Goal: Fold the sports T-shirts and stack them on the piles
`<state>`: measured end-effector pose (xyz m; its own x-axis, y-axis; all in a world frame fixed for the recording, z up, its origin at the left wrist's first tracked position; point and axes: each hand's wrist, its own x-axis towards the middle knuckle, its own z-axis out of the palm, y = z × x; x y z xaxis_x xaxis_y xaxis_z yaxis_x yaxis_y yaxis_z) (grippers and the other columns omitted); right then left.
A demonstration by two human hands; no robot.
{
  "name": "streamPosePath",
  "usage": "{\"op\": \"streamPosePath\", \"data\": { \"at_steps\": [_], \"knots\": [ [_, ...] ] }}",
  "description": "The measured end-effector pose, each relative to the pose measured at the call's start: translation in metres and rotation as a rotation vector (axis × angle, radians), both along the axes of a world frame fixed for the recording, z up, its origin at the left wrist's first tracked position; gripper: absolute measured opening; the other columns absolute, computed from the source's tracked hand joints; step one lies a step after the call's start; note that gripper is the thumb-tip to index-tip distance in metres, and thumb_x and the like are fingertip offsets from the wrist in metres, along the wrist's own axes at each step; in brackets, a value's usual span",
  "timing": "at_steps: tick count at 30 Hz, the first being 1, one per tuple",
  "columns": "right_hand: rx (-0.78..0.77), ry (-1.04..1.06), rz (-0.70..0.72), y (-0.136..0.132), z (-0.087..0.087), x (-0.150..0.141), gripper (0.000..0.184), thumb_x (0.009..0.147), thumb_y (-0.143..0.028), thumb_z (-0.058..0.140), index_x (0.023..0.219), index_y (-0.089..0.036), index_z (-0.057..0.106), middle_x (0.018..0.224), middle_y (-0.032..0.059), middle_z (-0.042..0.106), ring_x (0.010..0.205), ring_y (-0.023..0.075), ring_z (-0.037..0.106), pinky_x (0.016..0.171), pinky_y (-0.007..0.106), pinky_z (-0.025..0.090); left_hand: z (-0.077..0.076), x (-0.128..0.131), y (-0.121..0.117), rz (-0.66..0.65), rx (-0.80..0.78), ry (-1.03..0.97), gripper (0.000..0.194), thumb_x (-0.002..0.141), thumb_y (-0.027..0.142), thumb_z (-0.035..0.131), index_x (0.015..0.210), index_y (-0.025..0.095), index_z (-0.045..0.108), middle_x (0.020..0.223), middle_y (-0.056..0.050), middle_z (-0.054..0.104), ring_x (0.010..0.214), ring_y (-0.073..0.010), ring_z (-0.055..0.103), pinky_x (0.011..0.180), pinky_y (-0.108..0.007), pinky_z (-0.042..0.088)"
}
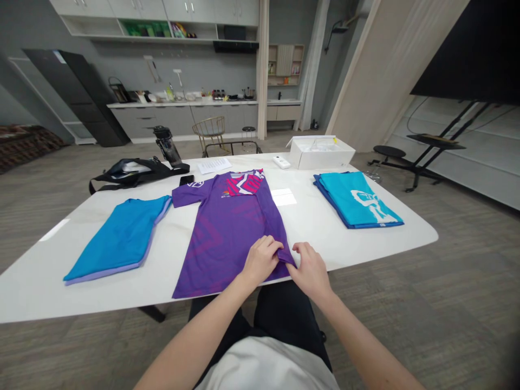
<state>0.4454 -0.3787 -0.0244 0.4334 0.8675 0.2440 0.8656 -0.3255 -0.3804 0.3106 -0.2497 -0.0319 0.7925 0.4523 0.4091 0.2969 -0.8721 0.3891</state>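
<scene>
A purple T-shirt (227, 233) with a pink and white pattern near the collar lies on the white table (162, 260) in front of me. Its left sleeve is spread out, while its right side is folded inward. At the lower right edge of the shirt, my left hand (263, 260) pinches the fabric with its fingers closed. My right hand (312, 271) is beside it at the same corner; its thumb touches the cloth and its fingers are apart, curved above the table.
A folded blue garment (122, 233) lies at left, and a folded stack of blue clothes (361, 200) at right. Along the back are a black bag (138, 170), a dark bottle (167, 146), a phone (187, 180), a paper sheet (213, 165) and a white box (320, 153).
</scene>
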Motion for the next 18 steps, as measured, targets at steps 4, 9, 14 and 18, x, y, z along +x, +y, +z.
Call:
{"op": "streamPosePath", "data": {
  "at_steps": [4, 9, 14, 18],
  "knots": [
    [-0.047, 0.017, -0.082, -0.002, -0.017, -0.008, 0.030, 0.081, -0.017, 0.053, 0.109, -0.026, 0.058, 0.108, 0.0102, 0.066, 0.096, 0.0299, 0.064, 0.083, 0.041, 0.047, -0.003, -0.025, 0.000, 0.024, 0.018, 0.009, 0.026, 0.092, 0.008, 0.054, 0.107, 0.023, 0.068, 0.098, -0.006, 0.065, 0.094, -0.0221, 0.059, 0.088, -0.036, 0.050],
    [0.051, -0.020, 0.049, -0.020, -0.027, -0.007, 0.035, 0.085, -0.009, 0.048, 0.109, -0.029, 0.064, 0.106, 0.0092, 0.066, 0.101, 0.0276, 0.063, 0.091, 0.040, 0.048, -0.007, -0.054, 0.000, 0.010, 0.241, 0.143, 0.029, 0.095, 0.009, 0.050, 0.112, 0.023, 0.069, 0.094, -0.007, 0.064, 0.090, -0.0235, 0.056, 0.080, -0.039, 0.047],
    [0.119, -0.145, 0.266, -0.033, -0.044, 0.003, 0.034, 0.093, -0.009, 0.046, 0.116, -0.022, 0.067, 0.104, 0.0090, 0.067, 0.095, 0.0256, 0.062, 0.087, 0.041, 0.046, -0.017, -0.071, -0.009, -0.040, 0.339, 0.267, 0.022, 0.098, 0.015, 0.053, 0.112, 0.022, 0.068, 0.093, -0.006, 0.062, 0.089, -0.0236, 0.057, 0.077, -0.040, 0.047],
    [0.135, -0.178, 0.228, -0.038, -0.053, 0.002, 0.027, 0.096, -0.015, 0.050, 0.119, -0.019, 0.064, 0.101, 0.0084, 0.068, 0.093, 0.0245, 0.062, 0.085, 0.039, 0.043, -0.025, -0.074, -0.014, -0.036, 0.292, 0.245, 0.024, 0.096, 0.014, 0.056, 0.116, 0.021, 0.067, 0.093, -0.005, 0.063, 0.088, -0.0232, 0.058, 0.078, -0.039, 0.048]
  ]
}}
